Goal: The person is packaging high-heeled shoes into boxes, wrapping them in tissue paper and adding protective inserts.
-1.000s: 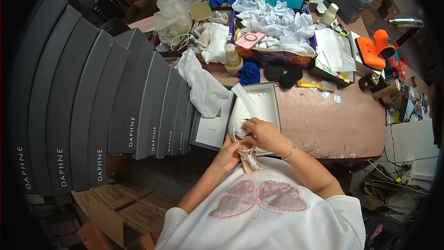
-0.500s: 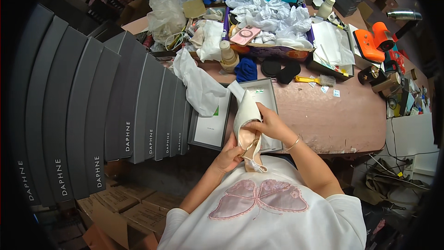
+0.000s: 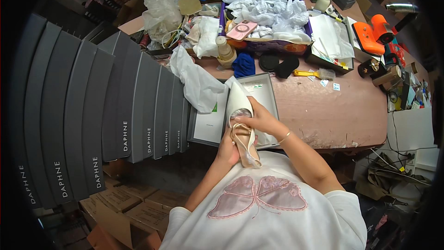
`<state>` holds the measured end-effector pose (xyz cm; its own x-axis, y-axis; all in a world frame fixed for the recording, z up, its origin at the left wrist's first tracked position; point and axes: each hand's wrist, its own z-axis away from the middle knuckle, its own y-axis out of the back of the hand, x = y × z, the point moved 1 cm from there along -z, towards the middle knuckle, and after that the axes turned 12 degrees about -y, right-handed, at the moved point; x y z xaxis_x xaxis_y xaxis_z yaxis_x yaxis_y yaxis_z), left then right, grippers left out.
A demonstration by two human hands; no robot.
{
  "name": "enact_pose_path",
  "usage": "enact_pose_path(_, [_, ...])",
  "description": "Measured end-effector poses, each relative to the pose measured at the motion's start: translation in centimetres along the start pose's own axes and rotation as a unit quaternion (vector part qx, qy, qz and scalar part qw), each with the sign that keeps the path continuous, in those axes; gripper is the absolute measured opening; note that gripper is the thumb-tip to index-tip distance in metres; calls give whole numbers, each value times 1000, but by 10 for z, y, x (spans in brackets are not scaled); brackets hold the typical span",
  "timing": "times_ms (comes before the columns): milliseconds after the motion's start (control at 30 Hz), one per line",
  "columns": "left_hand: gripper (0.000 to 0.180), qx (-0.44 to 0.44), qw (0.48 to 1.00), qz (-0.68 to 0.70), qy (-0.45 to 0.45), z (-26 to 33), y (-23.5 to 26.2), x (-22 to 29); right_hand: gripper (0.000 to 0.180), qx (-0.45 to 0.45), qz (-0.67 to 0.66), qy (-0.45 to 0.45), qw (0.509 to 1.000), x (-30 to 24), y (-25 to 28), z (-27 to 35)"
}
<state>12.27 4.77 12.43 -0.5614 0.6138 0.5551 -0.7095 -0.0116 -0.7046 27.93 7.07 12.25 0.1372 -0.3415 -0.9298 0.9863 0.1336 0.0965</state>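
A white pointed-toe slingback shoe (image 3: pixel 240 99) is held between my hands in front of my chest, toe pointing away and heel toward me. My right hand (image 3: pixel 260 119) wraps the right side of the upper, its thumb across the shoe's opening. Around the lower left side and underneath, my left hand (image 3: pixel 228 149) grips the shoe, its fingers partly hidden. Something crinkled and greyish shows in the opening behind the toe. Pale straps loop over the tan insole. Below the shoe lies an open grey shoebox (image 3: pixel 274 93), with white tissue paper (image 3: pixel 196 83) over its left part.
Tall stacks of grey shoeboxes (image 3: pixel 118 106) stand on the left. At the back are a box of crumpled white paper (image 3: pixel 277 11), a pink phone (image 3: pixel 242 30), a blue cloth (image 3: pixel 243 65), black round pads (image 3: pixel 269 62) and a yellow-handled brush (image 3: pixel 314 73). Cartons (image 3: pixel 125 203) sit at lower left.
The shoe has shifted slightly left and turned so its opening and straps face up more. My right thumb now lies across the opening, where crinkled greyish material shows. My left hand has slid farther underneath.
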Motion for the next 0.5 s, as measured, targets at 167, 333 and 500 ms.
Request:
enact_pose_path(167, [48,8,969,244,27,-12,37,35,65,-87,-135,-39,986,-2,26,49])
enact_pose_path(333, [55,-105,896,417,113,-12,30,37,51,-106,-55,14,993,-20,-22,91])
enact_pose_path(500, [64,-179,875,420,159,-15,27,26,29,-49,27,69,996,-16,-29,91])
